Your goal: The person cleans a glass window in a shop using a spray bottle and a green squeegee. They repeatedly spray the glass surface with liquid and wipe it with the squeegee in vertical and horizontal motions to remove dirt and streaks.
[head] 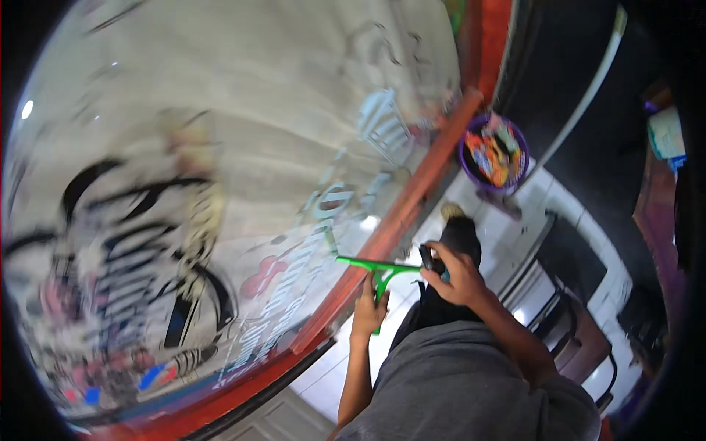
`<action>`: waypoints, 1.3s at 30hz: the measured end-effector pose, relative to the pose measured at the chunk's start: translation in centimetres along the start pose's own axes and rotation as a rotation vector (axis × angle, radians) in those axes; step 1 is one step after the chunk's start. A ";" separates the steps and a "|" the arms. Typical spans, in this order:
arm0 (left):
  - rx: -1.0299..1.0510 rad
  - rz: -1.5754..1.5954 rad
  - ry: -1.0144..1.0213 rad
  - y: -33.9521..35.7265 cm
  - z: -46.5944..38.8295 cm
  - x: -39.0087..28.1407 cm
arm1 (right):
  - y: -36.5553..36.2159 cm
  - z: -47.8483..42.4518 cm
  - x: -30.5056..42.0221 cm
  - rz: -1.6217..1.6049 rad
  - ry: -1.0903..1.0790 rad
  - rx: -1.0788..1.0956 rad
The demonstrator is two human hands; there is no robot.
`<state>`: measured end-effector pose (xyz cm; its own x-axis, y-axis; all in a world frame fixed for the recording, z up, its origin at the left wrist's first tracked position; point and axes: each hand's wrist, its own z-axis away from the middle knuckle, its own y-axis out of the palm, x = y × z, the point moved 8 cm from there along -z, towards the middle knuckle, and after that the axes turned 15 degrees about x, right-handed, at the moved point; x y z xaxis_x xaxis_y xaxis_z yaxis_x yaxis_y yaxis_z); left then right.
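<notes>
A green squeegee lies across the red-orange window frame, its blade end overlapping the window in view. My left hand is wrapped around its handle, below the crosspiece. At the other end of the blade, my right hand grips a small black object. Teal shows beside my right fingers; the object's kind is unclear, since the fingers hide much of it. To the left is a large glass window with painted or stuck lettering and reflections on it.
A purple bin full of colourful wrappers stands by the frame. Beside it a long white pole rises from a dark head on the white tiled floor. A chair is at the right, and a panelled surface lies below the frame.
</notes>
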<state>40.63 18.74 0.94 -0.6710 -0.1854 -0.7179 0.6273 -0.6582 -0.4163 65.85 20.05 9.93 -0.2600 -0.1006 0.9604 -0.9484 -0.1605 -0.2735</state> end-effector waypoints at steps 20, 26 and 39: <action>-1.537 -0.686 1.009 -29.0 43.6 -54.4 | 6.0 -5.4 17.9 -0.624 -0.269 0.510; -1.715 -0.899 1.011 -41.5 46.8 -67.3 | 8.0 -4.1 22.2 -0.376 -0.367 0.642; -2.271 -1.239 0.441 -52.1 54.4 -84.5 | 7.8 -12.9 19.0 -0.443 -0.539 0.599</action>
<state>43.08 29.01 113.69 -0.9420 -0.2626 0.2090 -0.2588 0.9648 0.0460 51.14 29.55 26.72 0.3670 -0.3289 0.8702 -0.6495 -0.7603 -0.0134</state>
